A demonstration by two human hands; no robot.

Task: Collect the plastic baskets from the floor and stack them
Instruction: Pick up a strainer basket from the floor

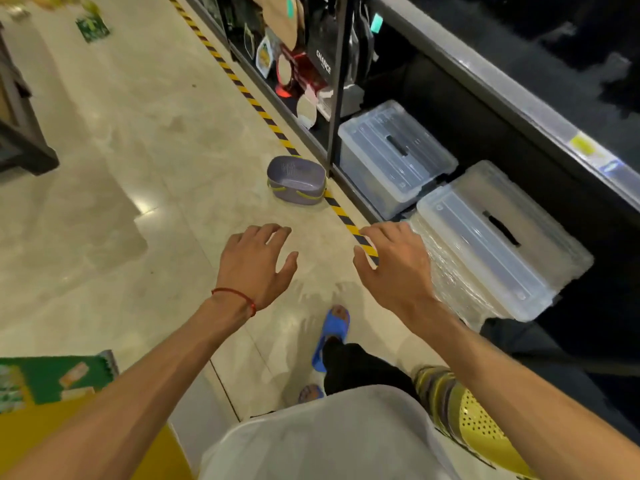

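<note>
The oval, perforated purple plastic basket [296,183] lay on the glossy floor [138,133], touching the striped tape [263,114]; I held the left hand [256,268] beside that tape, the right hand [394,265] over it, each grip spread apart, empty.

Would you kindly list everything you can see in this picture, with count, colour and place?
purple basket: one, purple with yellow-green trim, on the floor beside the striped tape, ahead of both hands
stacked baskets: one stack, yellow and purple, number unclear, lower right
storage boxes: two, clear, lidded, lowest level of the shelving unit
striped tape: one strip, yellow and black, along the shelving unit
green mat: one, lower left
sandal: one plainly seen, blue, on the forward foot
left hand: open, empty, red thread at the wrist
right hand: open, empty, above the tape
</note>
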